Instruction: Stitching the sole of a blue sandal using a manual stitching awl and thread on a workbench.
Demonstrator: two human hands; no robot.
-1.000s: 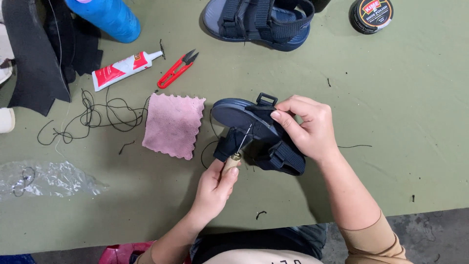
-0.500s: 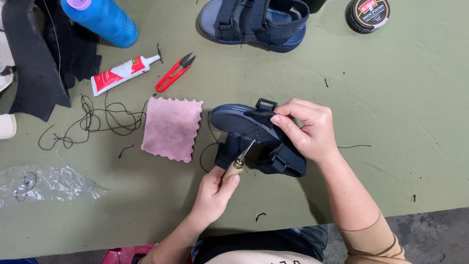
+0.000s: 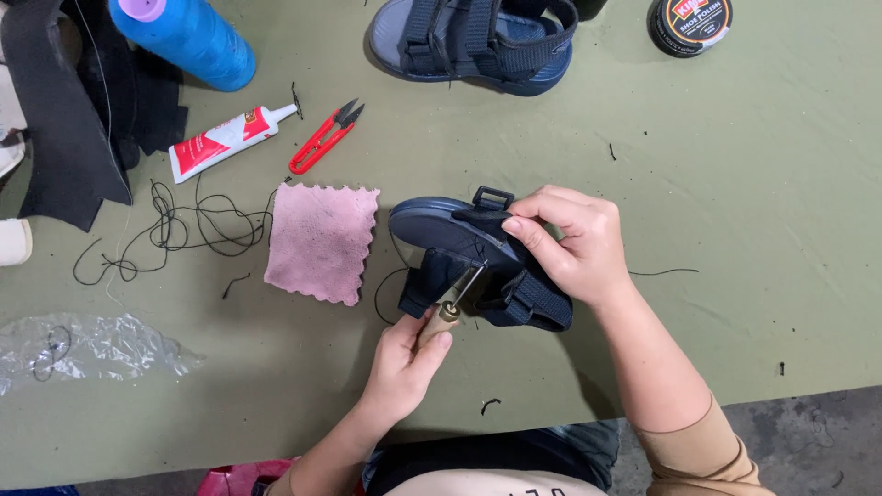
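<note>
A dark blue sandal (image 3: 441,231) lies tipped on its side in the middle of the green table. My right hand (image 3: 568,243) grips it from the right, with the fingers pressed on the sole's edge and straps. My left hand (image 3: 402,366) holds a wooden-handled awl (image 3: 445,315) from below. The awl's metal tip points up into the sandal where a strap meets the sole. A thin black thread loops out from under the sandal on its left.
A pink cloth (image 3: 322,241) lies left of the sandal, with tangled black thread (image 3: 175,225) beyond it. Red snips (image 3: 323,138), a glue tube (image 3: 225,140) and a blue thread cone (image 3: 188,37) sit further back. A second sandal (image 3: 478,41) and a polish tin (image 3: 689,23) are at the far edge.
The sandal and both hands stay in nearly the same place. The awl tip has shifted slightly against the strap.
</note>
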